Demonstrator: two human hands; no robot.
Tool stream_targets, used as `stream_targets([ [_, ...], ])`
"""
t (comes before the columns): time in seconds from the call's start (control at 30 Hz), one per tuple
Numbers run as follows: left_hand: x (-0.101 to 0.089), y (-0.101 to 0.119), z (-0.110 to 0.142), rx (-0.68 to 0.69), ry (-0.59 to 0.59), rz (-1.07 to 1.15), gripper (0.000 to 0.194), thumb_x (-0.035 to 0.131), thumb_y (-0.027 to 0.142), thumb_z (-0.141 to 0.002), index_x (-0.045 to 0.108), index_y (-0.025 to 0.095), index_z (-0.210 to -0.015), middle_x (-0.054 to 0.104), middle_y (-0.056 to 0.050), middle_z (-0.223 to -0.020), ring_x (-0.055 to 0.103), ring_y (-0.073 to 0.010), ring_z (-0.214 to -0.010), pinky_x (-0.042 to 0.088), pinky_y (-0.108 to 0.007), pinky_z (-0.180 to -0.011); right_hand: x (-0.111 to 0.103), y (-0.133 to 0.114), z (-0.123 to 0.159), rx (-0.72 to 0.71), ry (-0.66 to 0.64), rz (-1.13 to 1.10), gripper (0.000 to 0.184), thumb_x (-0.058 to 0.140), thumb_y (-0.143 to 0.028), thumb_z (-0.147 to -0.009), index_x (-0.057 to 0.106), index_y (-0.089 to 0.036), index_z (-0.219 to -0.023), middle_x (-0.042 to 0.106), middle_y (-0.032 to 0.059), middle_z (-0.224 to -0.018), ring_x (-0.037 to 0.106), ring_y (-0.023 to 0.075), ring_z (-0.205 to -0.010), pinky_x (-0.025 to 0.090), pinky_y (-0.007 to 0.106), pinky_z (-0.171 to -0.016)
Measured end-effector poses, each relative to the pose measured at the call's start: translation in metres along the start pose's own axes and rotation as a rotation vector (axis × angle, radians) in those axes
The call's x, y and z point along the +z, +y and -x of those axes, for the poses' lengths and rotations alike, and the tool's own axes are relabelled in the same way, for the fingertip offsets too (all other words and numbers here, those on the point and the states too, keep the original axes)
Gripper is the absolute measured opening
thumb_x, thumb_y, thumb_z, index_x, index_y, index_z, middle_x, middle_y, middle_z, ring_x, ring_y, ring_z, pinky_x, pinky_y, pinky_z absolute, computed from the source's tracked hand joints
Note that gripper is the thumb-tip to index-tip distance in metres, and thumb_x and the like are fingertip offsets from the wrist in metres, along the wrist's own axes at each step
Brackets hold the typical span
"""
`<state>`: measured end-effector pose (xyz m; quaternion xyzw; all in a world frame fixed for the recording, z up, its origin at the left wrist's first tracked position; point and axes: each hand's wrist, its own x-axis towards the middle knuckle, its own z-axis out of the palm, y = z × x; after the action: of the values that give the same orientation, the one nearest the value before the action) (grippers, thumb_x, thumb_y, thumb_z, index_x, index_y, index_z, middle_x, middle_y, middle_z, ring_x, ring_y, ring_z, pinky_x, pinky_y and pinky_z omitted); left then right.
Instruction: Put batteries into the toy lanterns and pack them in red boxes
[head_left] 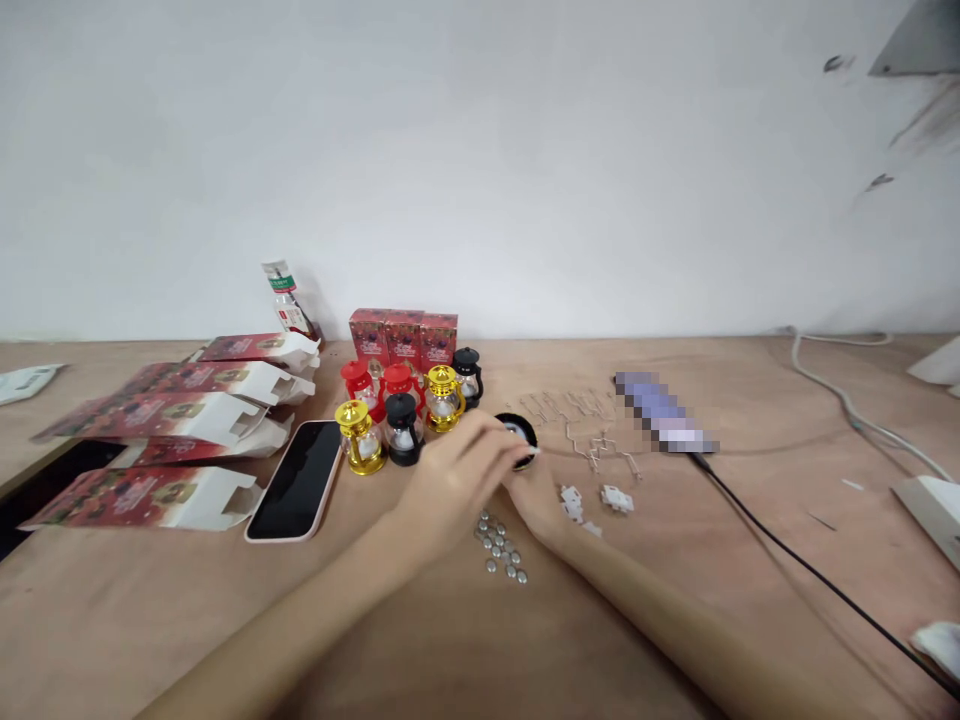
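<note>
My left hand (463, 462) reaches over from the left with its fingers pinched together. A small white piece (533, 451) shows at its fingertips. Below and to the right, my right hand (534, 498) is closed around a round black lantern base (528, 428) with a pale inside, tipped so that its opening faces me. Part of it is hidden behind my fingers. Just under my hands lie several silver button cells (501, 543). White plastic pieces (616, 498) and bent metal wires (600, 450) lie right of my right hand.
Small lanterns, red (400, 384), gold (361, 440) and black (405, 430), stand left of my hands before three red boxes (405, 338). Unfolded cartons (187, 415), a phone (296, 482) and a bottle (289, 300) are farther left. A cabled, blurred device (660, 412) lies right.
</note>
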<state>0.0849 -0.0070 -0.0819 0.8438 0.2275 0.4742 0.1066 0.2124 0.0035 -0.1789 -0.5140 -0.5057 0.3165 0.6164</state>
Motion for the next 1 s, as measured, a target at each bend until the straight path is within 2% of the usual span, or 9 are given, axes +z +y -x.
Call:
stream_targets([
  [0.13, -0.006, -0.014, 0.000, -0.520, 0.112, 0.451, 0.023, 0.054, 0.032, -0.091, 0.058, 0.015, -0.077, 0.058, 0.001, -0.062, 0.056, -0.0102, -0.053, 0.048, -0.021, -0.052, 0.005, 0.002, -0.007, 0.079, -0.042, -0.111, 0.043, 0.076, -0.037, -0.059, 0.059, -0.019, -0.093, 0.069, 0.0047, -0.094, 0.064, 0.0246, -0.088, 0.051, 0.042, -0.081],
  [0.2, -0.005, -0.017, 0.000, -0.701, 0.147, 0.649, 0.027, 0.058, 0.039, -0.086, 0.057, 0.014, -0.076, 0.060, 0.000, -0.062, 0.057, -0.0098, -0.050, 0.050, -0.021, -0.051, 0.005, 0.007, -0.007, 0.091, -0.046, -0.163, 0.046, 0.077, -0.033, -0.057, 0.059, -0.019, -0.097, 0.068, 0.0051, -0.100, 0.063, 0.0244, -0.093, 0.050, 0.043, -0.085],
  [0.3, -0.006, -0.018, 0.000, -0.818, 0.207, 0.779, 0.031, 0.065, 0.043, -0.079, 0.057, 0.013, -0.079, 0.063, -0.001, -0.065, 0.060, -0.0111, -0.053, 0.052, -0.022, -0.053, 0.005, 0.010, -0.005, 0.064, -0.035, -0.168, 0.043, 0.076, -0.030, -0.059, 0.058, -0.020, -0.097, 0.068, 0.0047, -0.100, 0.063, 0.0236, -0.093, 0.049, 0.043, -0.086],
  [0.4, -0.009, -0.016, 0.000, -0.861, 0.197, 0.809, 0.031, 0.070, 0.041, -0.073, 0.056, 0.013, -0.078, 0.063, -0.001, -0.063, 0.061, -0.0119, -0.054, 0.053, -0.024, -0.054, 0.005, 0.005, -0.004, 0.066, -0.033, -0.138, 0.040, 0.076, -0.031, -0.058, 0.060, -0.020, -0.093, 0.069, 0.0037, -0.095, 0.064, 0.0235, -0.089, 0.051, 0.042, -0.082],
  [0.53, -0.011, -0.014, 0.001, -0.862, 0.133, 0.782, 0.026, 0.071, 0.033, -0.070, 0.057, 0.013, -0.081, 0.062, 0.001, -0.063, 0.059, -0.0105, -0.052, 0.052, -0.023, -0.052, 0.005, -0.002, -0.005, 0.085, -0.030, -0.130, 0.039, 0.078, -0.034, -0.055, 0.060, -0.020, -0.087, 0.070, 0.0030, -0.092, 0.065, 0.0236, -0.088, 0.051, 0.040, -0.080],
  [0.7, -0.010, -0.010, 0.008, -0.731, 0.038, 0.605, 0.013, 0.064, 0.025, -0.075, 0.059, 0.016, -0.084, 0.060, 0.003, -0.058, 0.056, -0.0107, -0.049, 0.047, -0.020, -0.046, 0.005, -0.005, -0.004, 0.073, -0.065, -0.092, 0.032, 0.073, -0.035, -0.059, 0.059, -0.020, -0.084, 0.068, 0.0008, -0.082, 0.063, 0.0204, -0.077, 0.051, 0.034, -0.070],
  [0.77, -0.010, -0.008, 0.011, -0.643, -0.011, 0.465, 0.009, 0.058, 0.023, -0.080, 0.064, 0.016, -0.083, 0.060, 0.002, -0.058, 0.055, -0.0108, -0.050, 0.046, -0.020, -0.046, 0.005, -0.006, -0.004, 0.045, -0.066, -0.092, 0.028, 0.071, -0.034, -0.060, 0.058, -0.020, -0.081, 0.067, -0.0001, -0.078, 0.062, 0.0192, -0.073, 0.051, 0.032, -0.067],
  [0.83, -0.010, -0.008, 0.013, -0.526, -0.037, 0.313, 0.013, 0.054, 0.019, -0.082, 0.067, 0.017, -0.082, 0.063, 0.000, -0.063, 0.056, -0.0116, -0.055, 0.045, -0.021, -0.049, 0.005, -0.008, -0.004, 0.016, -0.065, -0.094, 0.025, 0.069, -0.031, -0.061, 0.057, -0.021, -0.080, 0.066, -0.0006, -0.078, 0.062, 0.0186, -0.072, 0.051, 0.031, -0.066],
  [1.0, -0.008, -0.011, 0.017, -0.221, -0.034, -0.008, 0.020, 0.048, 0.013, -0.086, 0.068, 0.015, -0.083, 0.061, -0.001, -0.067, 0.053, -0.0106, -0.054, 0.043, -0.022, -0.051, 0.005, -0.011, -0.003, -0.014, -0.066, -0.088, 0.019, 0.063, -0.025, -0.064, 0.056, -0.022, -0.080, 0.066, -0.0001, -0.078, 0.062, 0.0184, -0.072, 0.050, 0.029, -0.063],
])
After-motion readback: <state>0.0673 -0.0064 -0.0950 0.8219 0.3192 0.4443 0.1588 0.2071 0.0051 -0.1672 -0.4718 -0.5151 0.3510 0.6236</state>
